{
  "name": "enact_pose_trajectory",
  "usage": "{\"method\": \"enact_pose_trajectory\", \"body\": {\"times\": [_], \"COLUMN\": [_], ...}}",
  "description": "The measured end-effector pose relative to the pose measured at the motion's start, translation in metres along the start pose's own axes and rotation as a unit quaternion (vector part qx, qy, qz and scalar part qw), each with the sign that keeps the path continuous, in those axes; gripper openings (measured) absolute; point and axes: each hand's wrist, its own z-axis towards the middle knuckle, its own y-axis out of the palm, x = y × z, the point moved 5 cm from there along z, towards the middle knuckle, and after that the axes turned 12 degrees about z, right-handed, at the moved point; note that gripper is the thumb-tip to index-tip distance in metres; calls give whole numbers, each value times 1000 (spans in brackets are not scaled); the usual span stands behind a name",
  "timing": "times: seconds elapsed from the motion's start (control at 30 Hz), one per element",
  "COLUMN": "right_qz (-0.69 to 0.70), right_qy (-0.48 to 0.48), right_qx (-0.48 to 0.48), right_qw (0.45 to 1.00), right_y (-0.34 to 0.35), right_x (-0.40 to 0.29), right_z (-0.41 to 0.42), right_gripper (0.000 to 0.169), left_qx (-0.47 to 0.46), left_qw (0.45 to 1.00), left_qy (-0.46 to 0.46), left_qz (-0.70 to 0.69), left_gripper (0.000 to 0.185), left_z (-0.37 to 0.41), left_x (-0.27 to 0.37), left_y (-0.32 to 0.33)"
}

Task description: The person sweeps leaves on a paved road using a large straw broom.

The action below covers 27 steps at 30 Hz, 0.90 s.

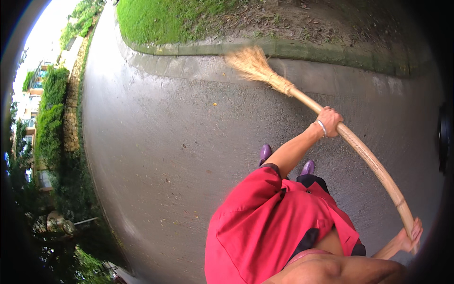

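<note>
A straw broom with a long bamboo handle (369, 158) slants across the view in front of me. Its bristle head (250, 64) is over the concrete gutter strip beside the kerb; the bristle tips are blurred, and whether they touch the ground is hard to tell. My left hand (330, 121), with a silver bangle at the wrist, is wrapped round the handle a short way behind the bristles. Near the handle's other end, at the lower right, my right hand (410, 236) grips it. Purple shoes (265, 152) show on the asphalt below my red top (262, 220).
Wet asphalt (152, 142) surrounds me, with a few small fallen leaves (214, 104). A mossy kerb (301, 51) borders grass (170, 21) and bare soil (312, 21). Across the road stand a stone wall (72, 120) and hedges (49, 131). A dark round object (442, 138) is at the right rim.
</note>
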Motion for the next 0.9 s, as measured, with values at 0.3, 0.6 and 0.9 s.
{"method": "enact_pose_trajectory", "body": {"times": [0.3, 0.6, 0.9], "right_qz": [-15, 37, 49], "right_qy": [172, 472, 171], "right_qx": [-107, -43, -189], "right_qw": [979, 880, 966], "right_y": [141, 174, 212], "right_x": [201, 396, 291], "right_z": [-157, -353, -153], "right_gripper": [22, 7, 13], "left_qx": [-12, -388, -108], "left_qw": [972, 828, 979], "left_qy": [-223, -404, -169], "left_qz": [-76, -28, 19], "left_gripper": [25, 25, 21], "left_z": [-253, -509, -220], "left_x": [-162, -270, -317], "left_y": [14, -80, -111]}}
